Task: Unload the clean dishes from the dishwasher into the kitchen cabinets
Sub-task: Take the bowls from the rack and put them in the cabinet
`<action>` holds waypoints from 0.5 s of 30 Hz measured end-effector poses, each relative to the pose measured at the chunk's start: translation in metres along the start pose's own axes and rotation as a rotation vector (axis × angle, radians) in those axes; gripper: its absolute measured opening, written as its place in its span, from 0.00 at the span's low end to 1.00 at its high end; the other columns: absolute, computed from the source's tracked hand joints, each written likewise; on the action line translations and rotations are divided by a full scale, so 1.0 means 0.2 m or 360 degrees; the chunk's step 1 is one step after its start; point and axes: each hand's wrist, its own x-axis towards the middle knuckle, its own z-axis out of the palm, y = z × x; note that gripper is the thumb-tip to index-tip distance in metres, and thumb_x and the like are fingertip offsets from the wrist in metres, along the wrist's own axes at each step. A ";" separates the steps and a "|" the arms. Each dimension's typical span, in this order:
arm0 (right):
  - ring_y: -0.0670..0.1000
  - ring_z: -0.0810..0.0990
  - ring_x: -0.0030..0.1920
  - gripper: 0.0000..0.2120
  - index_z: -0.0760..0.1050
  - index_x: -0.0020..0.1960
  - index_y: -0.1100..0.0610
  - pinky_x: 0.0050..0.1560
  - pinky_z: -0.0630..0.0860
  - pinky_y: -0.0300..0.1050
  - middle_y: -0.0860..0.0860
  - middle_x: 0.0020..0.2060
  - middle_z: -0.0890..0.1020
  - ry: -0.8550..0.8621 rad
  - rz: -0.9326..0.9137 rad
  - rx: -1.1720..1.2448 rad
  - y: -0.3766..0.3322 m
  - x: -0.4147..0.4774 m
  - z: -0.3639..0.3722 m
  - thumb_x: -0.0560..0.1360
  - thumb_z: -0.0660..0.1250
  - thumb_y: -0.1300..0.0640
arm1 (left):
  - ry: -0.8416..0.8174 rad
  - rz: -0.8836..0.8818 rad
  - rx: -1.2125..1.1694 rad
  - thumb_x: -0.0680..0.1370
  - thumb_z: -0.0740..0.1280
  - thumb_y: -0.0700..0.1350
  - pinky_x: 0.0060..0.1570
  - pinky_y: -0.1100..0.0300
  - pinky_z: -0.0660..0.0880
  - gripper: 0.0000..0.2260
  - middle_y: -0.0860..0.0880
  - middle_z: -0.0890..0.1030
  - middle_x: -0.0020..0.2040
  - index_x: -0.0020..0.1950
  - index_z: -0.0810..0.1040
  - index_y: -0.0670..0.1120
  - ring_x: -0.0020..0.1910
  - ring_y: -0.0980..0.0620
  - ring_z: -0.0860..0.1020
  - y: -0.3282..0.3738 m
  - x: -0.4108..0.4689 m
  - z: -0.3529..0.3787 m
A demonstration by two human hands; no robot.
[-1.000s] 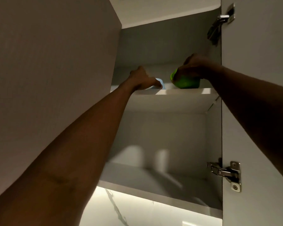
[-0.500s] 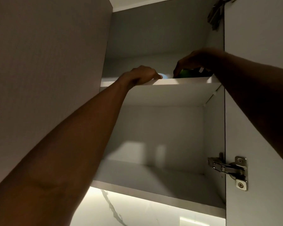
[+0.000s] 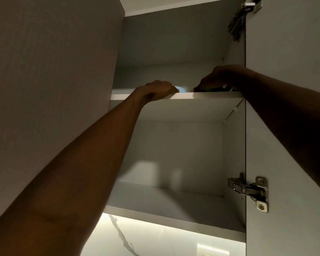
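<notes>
Both arms reach up to the upper shelf [image 3: 207,95] of an open wall cabinet. My left hand [image 3: 155,90] rests on the shelf's front edge with its fingers curled over a light blue item [image 3: 180,89], of which only a small part shows. My right hand [image 3: 222,78] lies over a green cup [image 3: 210,89] standing on the shelf. Only a thin dark-green sliver of the cup shows above the shelf edge. How firmly either hand grips is hidden by the shelf.
The cabinet door [image 3: 288,126] stands open on the right, with a hinge [image 3: 248,190] low and another hinge [image 3: 244,13] at the top. A closed door panel [image 3: 50,89] is on the left. The lower shelf [image 3: 174,217] holds nothing visible. A lit marble backsplash [image 3: 146,241] lies below.
The green cup has gone from tilted at the shelf edge to set back on the shelf, mostly hidden. My view has dropped lower. My left hand stays at the blue item.
</notes>
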 end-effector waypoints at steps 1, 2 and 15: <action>0.57 0.74 0.54 0.22 0.73 0.63 0.60 0.54 0.68 0.49 0.57 0.54 0.75 0.0050 -0.0005 0.0001 -0.01 -0.04 0.00 0.78 0.69 0.45 | 0.0013 0.0005 0.0008 0.83 0.57 0.58 0.51 0.53 0.67 0.21 0.43 0.78 0.62 0.64 0.76 0.44 0.57 0.44 0.75 0.00 0.00 0.01; 0.57 0.73 0.52 0.23 0.73 0.64 0.61 0.54 0.68 0.49 0.58 0.54 0.75 0.0058 0.0005 -0.0017 0.01 -0.03 0.00 0.78 0.69 0.45 | 0.0032 0.0006 0.0018 0.83 0.57 0.59 0.50 0.53 0.67 0.21 0.43 0.78 0.61 0.62 0.77 0.44 0.56 0.44 0.75 -0.01 -0.01 0.01; 0.54 0.75 0.49 0.37 0.76 0.56 0.64 0.42 0.68 0.44 0.54 0.40 0.74 0.0555 -0.0153 0.0004 0.04 -0.05 0.06 0.70 0.69 0.30 | 0.0553 -0.0154 -0.0421 0.81 0.58 0.62 0.71 0.45 0.66 0.28 0.46 0.72 0.74 0.79 0.61 0.55 0.72 0.41 0.69 -0.09 -0.19 0.09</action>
